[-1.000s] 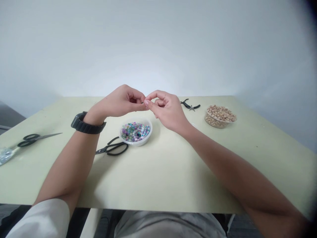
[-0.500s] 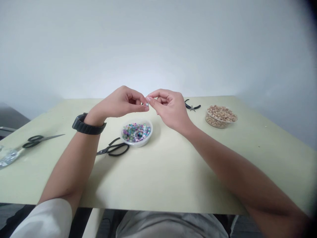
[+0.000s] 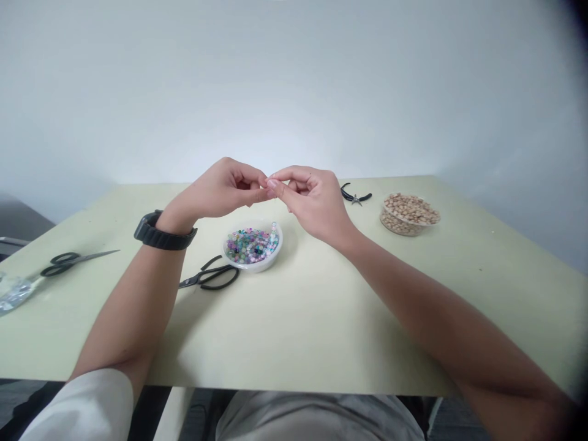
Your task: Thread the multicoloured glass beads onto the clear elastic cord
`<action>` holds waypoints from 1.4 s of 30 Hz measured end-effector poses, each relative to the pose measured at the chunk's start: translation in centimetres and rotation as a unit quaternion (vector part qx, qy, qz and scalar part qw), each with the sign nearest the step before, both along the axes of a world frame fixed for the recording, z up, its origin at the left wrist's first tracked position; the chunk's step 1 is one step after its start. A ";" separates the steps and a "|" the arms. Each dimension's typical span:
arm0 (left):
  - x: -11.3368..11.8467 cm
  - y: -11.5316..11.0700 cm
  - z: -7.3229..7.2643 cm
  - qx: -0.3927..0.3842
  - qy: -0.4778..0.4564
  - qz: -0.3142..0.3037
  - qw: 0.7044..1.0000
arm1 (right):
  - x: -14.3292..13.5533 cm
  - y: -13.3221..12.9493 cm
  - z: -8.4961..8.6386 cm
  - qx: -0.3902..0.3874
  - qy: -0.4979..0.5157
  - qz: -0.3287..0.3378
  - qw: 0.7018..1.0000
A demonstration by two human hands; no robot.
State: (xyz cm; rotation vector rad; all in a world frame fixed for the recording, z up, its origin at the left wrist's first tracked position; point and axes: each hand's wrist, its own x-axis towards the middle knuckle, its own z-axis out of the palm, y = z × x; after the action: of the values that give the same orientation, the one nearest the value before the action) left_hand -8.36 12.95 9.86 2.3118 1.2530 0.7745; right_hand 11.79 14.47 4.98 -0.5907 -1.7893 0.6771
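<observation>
Above the bowl, my left hand (image 3: 234, 187) and my right hand (image 3: 310, 199) meet with their fingertips pinched together. Whatever lies between the fingers is too small or too hidden to make out. Just below them a small clear bead (image 3: 274, 225) shows over the far right rim of the white bowl (image 3: 255, 267); I cannot see whether a thread joins it to the fingers. Glassy beads (image 3: 250, 245) in purple, green, pink and blue fill the bowl. A black watch is on my left wrist.
Black-handled scissors (image 3: 215, 275) lie against the bowl's left side, and a second pair of scissors (image 3: 68, 260) rests farther left, near a clear plastic bag (image 3: 16, 297). Small pliers (image 3: 356, 197) and a clear tub (image 3: 399, 225) of tan bead-like pieces are at the back right.
The clear bead has dropped from beside my fingertips to just over the bowl's rim. My fingertips have drawn slightly closer together; both arms stay nearly where they were.
</observation>
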 end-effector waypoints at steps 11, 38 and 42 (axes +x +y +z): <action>-0.2 0.3 -0.1 -0.018 -0.002 -0.021 1.000 | -0.1 -0.3 0.2 -0.020 0.002 0.002 1.000; -0.1 1.9 -1.8 -0.096 0.051 -0.052 0.993 | -0.9 -0.1 -1.8 -0.028 -0.093 0.071 0.993; 0.1 1.4 -1.3 -0.075 0.036 -0.037 0.996 | -0.7 -0.3 -1.1 -0.023 -0.103 0.042 0.994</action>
State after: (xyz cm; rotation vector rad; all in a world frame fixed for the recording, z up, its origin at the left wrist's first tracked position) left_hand -8.30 14.37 8.55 2.2677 1.2058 0.5573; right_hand 11.09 14.18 3.87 -0.6376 -2.0042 0.7378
